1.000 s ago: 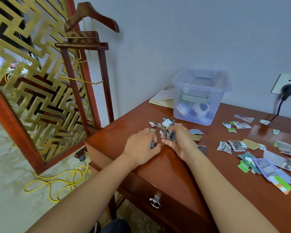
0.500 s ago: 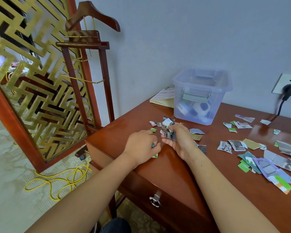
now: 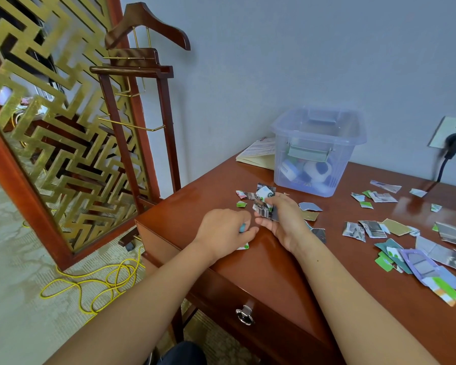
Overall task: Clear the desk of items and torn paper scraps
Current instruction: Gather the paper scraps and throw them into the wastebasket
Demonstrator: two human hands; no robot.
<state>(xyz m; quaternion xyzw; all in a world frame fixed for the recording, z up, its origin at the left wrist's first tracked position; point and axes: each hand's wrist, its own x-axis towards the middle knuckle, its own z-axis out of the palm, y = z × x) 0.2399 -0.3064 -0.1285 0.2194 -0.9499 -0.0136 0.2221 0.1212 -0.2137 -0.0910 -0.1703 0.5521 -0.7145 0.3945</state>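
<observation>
My right hand (image 3: 282, 219) holds a small stack of torn paper scraps (image 3: 263, 200) upright near the desk's left end. Just left of it, my left hand (image 3: 223, 233) is curled over the desk (image 3: 269, 270), pinching a small blue-green scrap (image 3: 243, 228); a white and green scrap (image 3: 244, 246) lies under its fingers. A few loose scraps (image 3: 241, 204) lie beyond my hands. Many more torn scraps (image 3: 406, 248) are scattered over the right half of the desk.
A clear plastic box (image 3: 317, 151) with small items inside stands at the back, a notepad (image 3: 258, 152) behind it. A plug and cord (image 3: 450, 151) hang at the wall socket. A wooden valet stand (image 3: 142, 106) and yellow cable (image 3: 98, 283) are left of the desk.
My left hand has slid slightly toward me along the desk, uncovering a white and green scrap beneath it. My right hand keeps its stack in place.
</observation>
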